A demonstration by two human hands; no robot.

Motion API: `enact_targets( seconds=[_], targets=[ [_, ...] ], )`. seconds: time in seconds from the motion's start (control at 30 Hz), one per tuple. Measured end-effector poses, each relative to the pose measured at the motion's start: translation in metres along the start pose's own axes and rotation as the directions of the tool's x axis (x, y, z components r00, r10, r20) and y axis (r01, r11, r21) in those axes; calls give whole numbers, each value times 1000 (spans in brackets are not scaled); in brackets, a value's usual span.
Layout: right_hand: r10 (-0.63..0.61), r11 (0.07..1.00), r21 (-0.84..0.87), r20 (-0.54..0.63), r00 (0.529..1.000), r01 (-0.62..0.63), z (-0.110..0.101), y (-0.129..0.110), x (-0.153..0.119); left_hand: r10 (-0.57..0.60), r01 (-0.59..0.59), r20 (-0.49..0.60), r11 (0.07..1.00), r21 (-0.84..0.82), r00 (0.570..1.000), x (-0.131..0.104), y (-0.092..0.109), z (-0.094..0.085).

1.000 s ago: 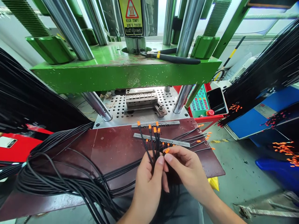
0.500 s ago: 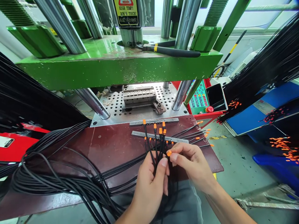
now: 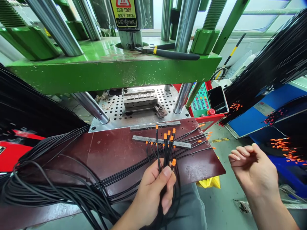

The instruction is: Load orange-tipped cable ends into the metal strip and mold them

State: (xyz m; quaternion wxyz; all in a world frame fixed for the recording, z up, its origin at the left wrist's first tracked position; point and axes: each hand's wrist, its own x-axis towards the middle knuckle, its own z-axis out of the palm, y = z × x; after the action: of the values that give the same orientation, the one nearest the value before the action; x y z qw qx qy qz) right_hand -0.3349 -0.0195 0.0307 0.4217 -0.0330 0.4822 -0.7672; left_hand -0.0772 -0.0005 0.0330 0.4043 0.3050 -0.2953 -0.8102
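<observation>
Several black cables with orange tips [image 3: 171, 138] stand upright in my left hand [image 3: 157, 188], its thumb pressed across them. My right hand [image 3: 255, 172] is raised off to the right, past the board's edge, fingers curled in and nothing visible in it. Behind the held cables, a metal bar [image 3: 183, 144] lies on the dark red board [image 3: 115, 150], with thinner orange-tipped cables at its slots. A second metal bar [image 3: 141, 127] lies just behind it. A thick bundle of black cables [image 3: 59, 188] runs over the board's left side.
A green press [image 3: 96, 75] with steel columns spans the back, pliers [image 3: 177, 55] on top. Below it, a metal mould [image 3: 140, 98] sits on a perforated plate. A control panel [image 3: 200, 99] with a red button stands right. Hanging cable bundles [image 3: 268, 64] flank both sides.
My right hand has let go of an orange-tipped cable and moved far right. That cable now stands with the others in my left hand. The whole view has shifted slightly.
</observation>
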Motion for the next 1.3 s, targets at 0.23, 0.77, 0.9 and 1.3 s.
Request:
enact_targets(
  seconds=[0.23,0.77,0.9,1.3],
  targets=[
    [-65,954,-263,282,957,142,16,38,-45,-37,38,25,998,-50,999,-2,0,3],
    [386,859,-513,647,657,1,75,58,-87,-95,122,134,969,-213,986,-7,-6,-2],
    [376,854,-520,634,676,13,73,59,-87,-93,108,92,978,-177,991,-6,-9,-1],
    [486,864,-452,631,604,-222,62,59,-78,-18,20,-18,991,133,1000,-2,-17,4]
  ],
)
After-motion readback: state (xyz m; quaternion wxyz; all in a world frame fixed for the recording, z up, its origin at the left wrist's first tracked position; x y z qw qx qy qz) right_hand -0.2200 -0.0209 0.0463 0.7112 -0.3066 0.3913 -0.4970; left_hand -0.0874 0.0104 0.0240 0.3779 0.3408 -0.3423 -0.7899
